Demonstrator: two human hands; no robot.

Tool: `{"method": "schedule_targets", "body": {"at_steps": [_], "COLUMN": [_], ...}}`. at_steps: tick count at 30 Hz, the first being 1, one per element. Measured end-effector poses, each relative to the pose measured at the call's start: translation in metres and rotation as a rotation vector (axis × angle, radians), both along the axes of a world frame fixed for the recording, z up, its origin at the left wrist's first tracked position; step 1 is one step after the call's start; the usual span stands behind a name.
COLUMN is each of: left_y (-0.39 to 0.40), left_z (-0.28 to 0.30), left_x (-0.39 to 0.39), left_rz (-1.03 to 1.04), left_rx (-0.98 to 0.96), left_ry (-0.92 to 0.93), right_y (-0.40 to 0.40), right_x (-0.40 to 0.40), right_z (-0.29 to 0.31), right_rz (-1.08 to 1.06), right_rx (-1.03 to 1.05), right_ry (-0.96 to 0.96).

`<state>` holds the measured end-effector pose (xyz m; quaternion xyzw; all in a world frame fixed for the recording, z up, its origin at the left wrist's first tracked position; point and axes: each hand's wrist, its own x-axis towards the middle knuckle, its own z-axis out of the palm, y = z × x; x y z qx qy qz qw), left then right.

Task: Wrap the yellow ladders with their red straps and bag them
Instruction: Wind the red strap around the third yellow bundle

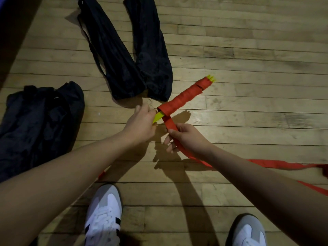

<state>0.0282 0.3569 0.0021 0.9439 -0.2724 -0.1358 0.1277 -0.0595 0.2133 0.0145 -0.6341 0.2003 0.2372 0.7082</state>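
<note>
A bundle of yellow ladder rungs [158, 117], wound most of its length in red strap [182, 97], is held above the wooden floor. Yellow tips show at its far end. My left hand [142, 124] grips the near yellow end. My right hand [188, 137] pinches the loose red strap just below the bundle; the strap runs on under my right forearm and trails across the floor to the right. Two long black bags [124, 55] lie flat on the floor beyond the bundle.
A bulkier black bag [39, 121] sits on the floor at the left. My two white and grey shoes [104, 215] stand at the bottom of the view. A dark edge borders the floor at the far left.
</note>
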Motion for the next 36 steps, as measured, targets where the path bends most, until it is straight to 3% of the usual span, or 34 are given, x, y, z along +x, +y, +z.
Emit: {"method": "schedule_targets", "body": {"at_steps": [5,13,25,36], "left_y": [0.007,0.005,0.014,0.004], "left_z": [-0.003,-0.005,0.007,0.003], "left_x": [-0.002,-0.006,-0.004,0.000], "left_rz": [0.074,-0.006,-0.208,-0.010], "left_rx": [0.000,0.065,-0.021,-0.002], "left_ry": [0.043,0.270,-0.037,-0.041], "right_y": [-0.001,-0.001,0.004,0.008], "right_x": [-0.001,0.001,-0.007,0.004], "right_z": [0.001,-0.003,-0.009,0.000], "right_rz": [0.030,0.062,-0.077,-0.095], "right_rx": [0.059,-0.128,-0.125,-0.176], "right_ry": [0.014,-0.041,-0.007,-0.062]}}
